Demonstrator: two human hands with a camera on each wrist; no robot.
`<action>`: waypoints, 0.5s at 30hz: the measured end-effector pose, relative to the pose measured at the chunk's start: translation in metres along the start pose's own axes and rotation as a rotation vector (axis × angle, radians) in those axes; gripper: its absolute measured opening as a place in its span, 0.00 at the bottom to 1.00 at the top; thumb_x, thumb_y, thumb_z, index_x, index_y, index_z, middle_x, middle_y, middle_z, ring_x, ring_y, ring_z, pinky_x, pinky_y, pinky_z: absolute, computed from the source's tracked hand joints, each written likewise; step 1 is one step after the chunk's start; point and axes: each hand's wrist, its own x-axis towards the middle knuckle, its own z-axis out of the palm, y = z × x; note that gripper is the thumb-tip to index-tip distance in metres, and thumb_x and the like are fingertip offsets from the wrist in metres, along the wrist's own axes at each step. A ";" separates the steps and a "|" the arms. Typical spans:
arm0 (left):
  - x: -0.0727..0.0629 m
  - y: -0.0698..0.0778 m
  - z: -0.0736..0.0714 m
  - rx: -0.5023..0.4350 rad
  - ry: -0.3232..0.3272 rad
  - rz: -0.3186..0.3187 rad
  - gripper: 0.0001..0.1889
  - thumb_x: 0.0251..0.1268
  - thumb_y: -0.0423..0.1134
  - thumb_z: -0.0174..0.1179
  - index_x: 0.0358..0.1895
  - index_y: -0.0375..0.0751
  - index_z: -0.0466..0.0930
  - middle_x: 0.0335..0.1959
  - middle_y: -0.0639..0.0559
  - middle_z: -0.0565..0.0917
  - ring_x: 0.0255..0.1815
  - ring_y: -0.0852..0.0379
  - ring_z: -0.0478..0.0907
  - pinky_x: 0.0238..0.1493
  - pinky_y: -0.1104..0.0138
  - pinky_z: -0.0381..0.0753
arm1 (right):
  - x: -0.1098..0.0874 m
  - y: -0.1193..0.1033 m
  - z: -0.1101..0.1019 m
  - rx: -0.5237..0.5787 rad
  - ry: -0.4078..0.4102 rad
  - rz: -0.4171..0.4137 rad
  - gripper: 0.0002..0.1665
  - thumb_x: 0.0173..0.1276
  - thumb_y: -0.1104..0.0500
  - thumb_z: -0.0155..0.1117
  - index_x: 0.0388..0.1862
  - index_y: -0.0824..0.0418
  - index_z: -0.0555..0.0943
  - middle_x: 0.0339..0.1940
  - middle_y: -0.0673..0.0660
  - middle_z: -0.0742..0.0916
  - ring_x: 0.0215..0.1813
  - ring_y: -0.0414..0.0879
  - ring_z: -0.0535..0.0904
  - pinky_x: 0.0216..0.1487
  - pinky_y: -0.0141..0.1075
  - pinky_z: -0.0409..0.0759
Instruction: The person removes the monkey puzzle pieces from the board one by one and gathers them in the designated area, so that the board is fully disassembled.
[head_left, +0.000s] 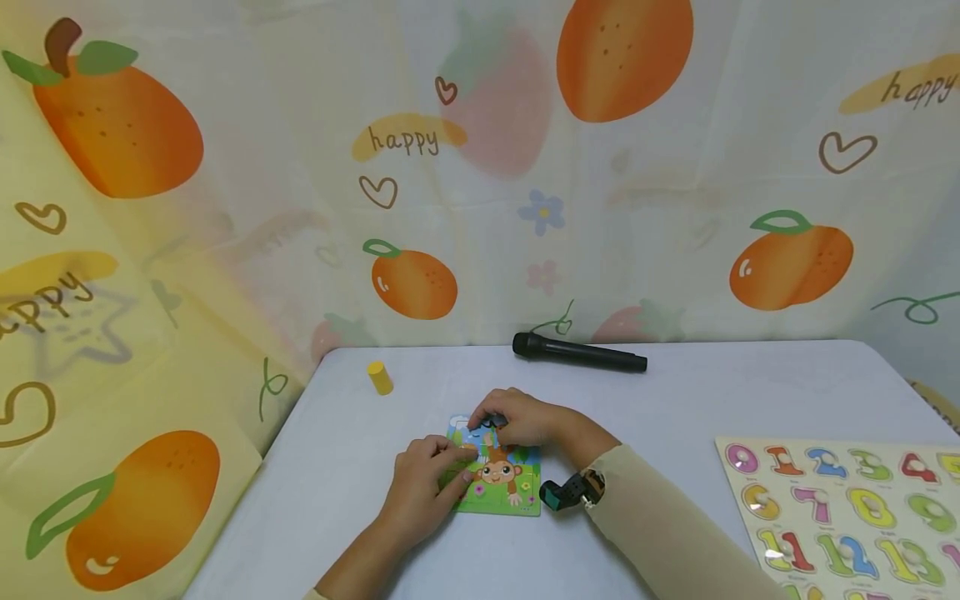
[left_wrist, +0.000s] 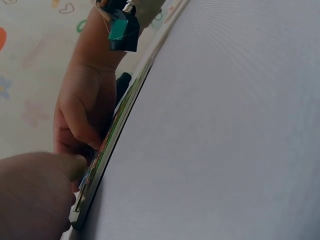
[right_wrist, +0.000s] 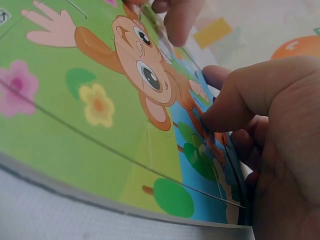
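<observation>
On the puzzle, its near edge exposed, the left hand rests relaxed and the right hand curls, hold unclear.

High head view, wrist close-ups

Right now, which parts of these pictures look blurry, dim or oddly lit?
Head view: the patterned cloth looks yellower at the left. Left wrist view: dimmer overall, the near left hand blurred, fine lines fanning over the table near the top. Right wrist view: the puzzle is fairly crisp, the yellow block behind it out of focus.
</observation>
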 end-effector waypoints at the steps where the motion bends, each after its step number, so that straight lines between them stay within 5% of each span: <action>1: 0.001 0.001 0.000 -0.005 0.000 0.005 0.14 0.70 0.41 0.73 0.57 0.56 0.91 0.48 0.59 0.78 0.51 0.56 0.71 0.53 0.50 0.66 | 0.000 0.000 0.000 0.001 0.001 0.000 0.29 0.64 0.71 0.67 0.57 0.42 0.88 0.61 0.42 0.81 0.65 0.45 0.69 0.68 0.49 0.69; 15: 0.005 0.008 0.005 0.009 -0.045 0.001 0.17 0.70 0.46 0.72 0.60 0.55 0.90 0.49 0.58 0.77 0.52 0.56 0.69 0.54 0.50 0.64 | 0.002 0.000 -0.001 0.008 -0.023 0.019 0.28 0.67 0.71 0.66 0.57 0.42 0.88 0.61 0.42 0.80 0.66 0.46 0.69 0.70 0.51 0.68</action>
